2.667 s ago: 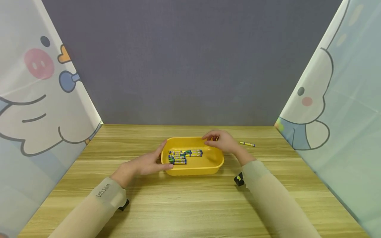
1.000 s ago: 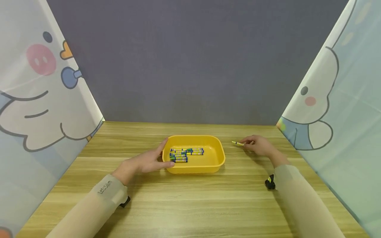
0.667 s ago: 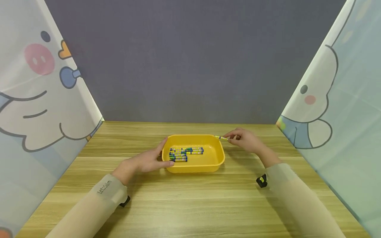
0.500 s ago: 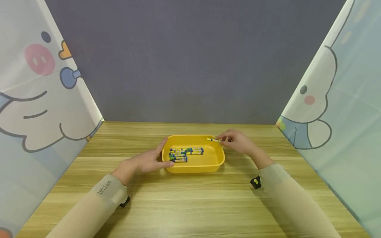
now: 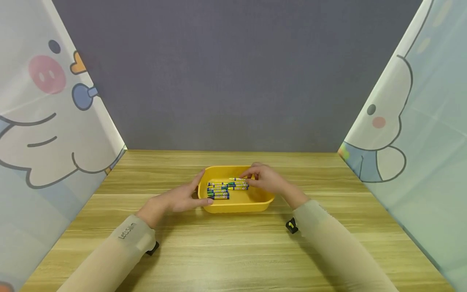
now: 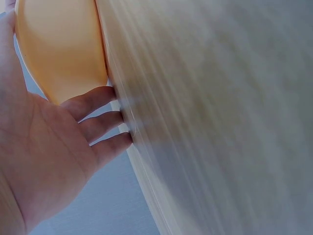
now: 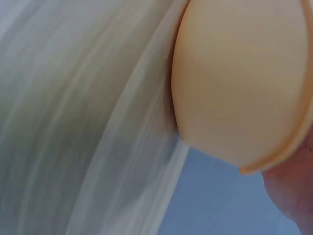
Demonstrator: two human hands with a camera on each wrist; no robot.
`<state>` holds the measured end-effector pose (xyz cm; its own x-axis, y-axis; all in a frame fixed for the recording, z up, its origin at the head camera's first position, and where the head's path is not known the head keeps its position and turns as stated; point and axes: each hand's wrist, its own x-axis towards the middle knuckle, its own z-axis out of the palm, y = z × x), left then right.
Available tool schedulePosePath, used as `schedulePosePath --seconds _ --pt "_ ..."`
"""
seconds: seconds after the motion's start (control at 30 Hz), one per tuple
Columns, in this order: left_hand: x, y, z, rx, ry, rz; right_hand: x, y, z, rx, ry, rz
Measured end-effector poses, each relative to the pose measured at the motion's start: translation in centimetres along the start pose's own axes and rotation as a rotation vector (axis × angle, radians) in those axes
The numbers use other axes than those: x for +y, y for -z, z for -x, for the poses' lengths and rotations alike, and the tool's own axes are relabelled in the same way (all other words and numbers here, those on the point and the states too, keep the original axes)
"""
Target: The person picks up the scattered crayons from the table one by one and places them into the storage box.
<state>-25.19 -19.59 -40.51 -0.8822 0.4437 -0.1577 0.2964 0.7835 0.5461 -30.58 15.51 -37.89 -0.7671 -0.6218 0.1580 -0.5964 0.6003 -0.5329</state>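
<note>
A yellow plastic tray (image 5: pixel 233 208) stands on the wooden table with several crayons (image 5: pixel 218 193) lying in two columns inside it. My left hand (image 5: pixel 182 198) rests against the tray's left end, its thumb over the front rim and its fingers reaching along the side. In the left wrist view, the lower fingers (image 6: pixel 100 103) lie fairly straight beside the tray wall. Reaching over the tray's right end, my right hand (image 5: pixel 268 179) pinches a yellow crayon (image 5: pixel 237 179) just behind the right column. The right wrist view shows mostly the tray's outer wall (image 7: pixel 239 73), with part of that hand behind the rim.
The wooden table (image 5: pixel 233 247) spreads around the tray. A dark grey panel (image 5: pixel 233 81) rises at the back, and printed cartoon cloths (image 5: pixel 43 162) flank both sides.
The right hand has picked up the yellow crayon from the table right of the tray and carried it left, over the rim and into the tray. My left hand stays put.
</note>
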Motion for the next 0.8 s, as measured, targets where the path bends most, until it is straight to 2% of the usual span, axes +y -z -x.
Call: schedulePosePath --seconds 0.23,0.5,0.8 --pt "0.0 0.0 -0.1 0.0 -0.008 -0.008 0.3 -1.6 -0.7 -0.031 0.002 0.039" --pt "-0.1 0.1 0.0 -0.004 -0.005 -0.007 0.3 -1.9 -1.0 -0.066 0.015 0.124" --pt "0.1 0.1 0.1 -0.007 0.002 -0.014 0.3 -2.2 -0.8 -0.112 -0.035 0.21"
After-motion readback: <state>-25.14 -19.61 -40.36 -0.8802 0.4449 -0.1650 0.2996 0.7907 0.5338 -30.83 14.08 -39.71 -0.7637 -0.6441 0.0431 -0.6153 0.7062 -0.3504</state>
